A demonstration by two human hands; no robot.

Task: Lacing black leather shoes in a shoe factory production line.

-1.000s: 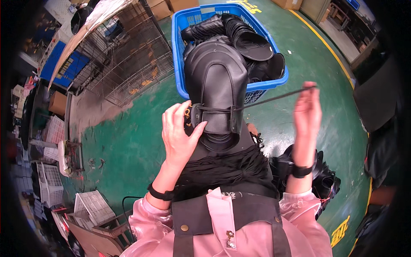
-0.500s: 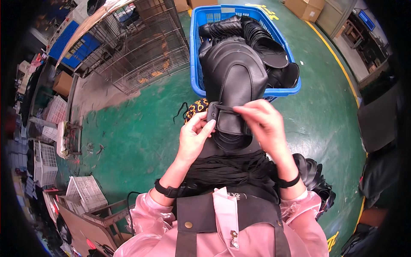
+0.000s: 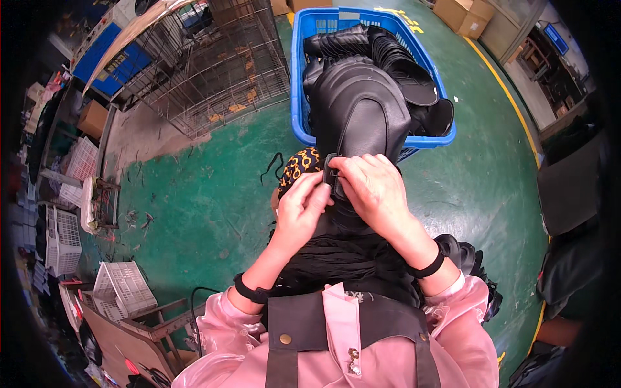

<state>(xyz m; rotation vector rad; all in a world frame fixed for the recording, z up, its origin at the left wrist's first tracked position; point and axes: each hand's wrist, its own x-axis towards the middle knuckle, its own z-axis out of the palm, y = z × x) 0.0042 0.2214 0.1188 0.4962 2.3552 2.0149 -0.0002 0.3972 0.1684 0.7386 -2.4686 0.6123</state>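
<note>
We wear a glossy pink garment with long sleeves, the cuffs gathered and ruffled just below each wrist, and over it a dark grey apron whose two broad straps run up at six o'clock, the left strap fixed with a round brass-coloured stud. Between the straps a pink placket shows with small metal snaps near its lower end. Our left hand and right hand are bare, and each wrist carries a plain black band, the one at seven o'clock slightly thicker than the one at five o'clock.
</note>
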